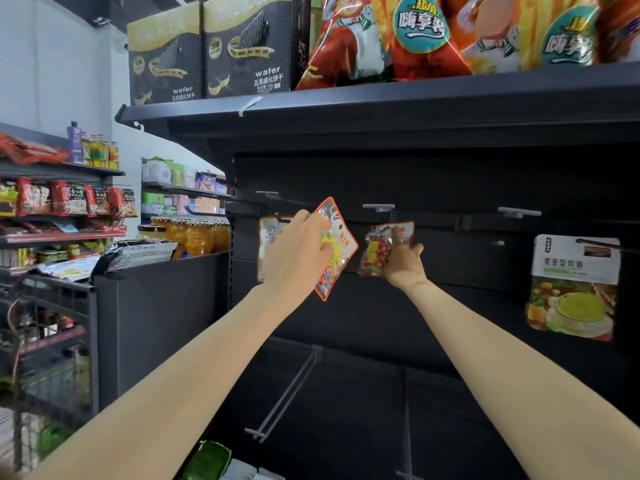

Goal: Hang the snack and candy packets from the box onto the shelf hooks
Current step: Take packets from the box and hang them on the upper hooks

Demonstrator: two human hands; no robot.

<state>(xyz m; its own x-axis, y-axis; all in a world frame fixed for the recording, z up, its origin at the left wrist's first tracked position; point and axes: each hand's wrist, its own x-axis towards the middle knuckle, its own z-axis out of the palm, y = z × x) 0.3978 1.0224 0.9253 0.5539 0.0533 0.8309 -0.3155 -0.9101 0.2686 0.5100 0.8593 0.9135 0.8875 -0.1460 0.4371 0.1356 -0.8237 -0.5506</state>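
At frame centre, the left hand (pixel 298 251) is grasping an orange-edged candy packet (pixel 337 251); the right hand (pixel 403 259) is gripping another packet (pixel 375 251), which needs its hole aligned squarely under the hook (pixel 379 207).

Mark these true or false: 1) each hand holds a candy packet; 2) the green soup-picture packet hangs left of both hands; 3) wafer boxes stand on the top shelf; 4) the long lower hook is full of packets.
1) True: the left hand grips an orange-edged packet, the right hand another candy packet.
2) False: the green packet hangs right of both hands.
3) True: wafer boxes stand on the top shelf.
4) False: the lower hook is bare.
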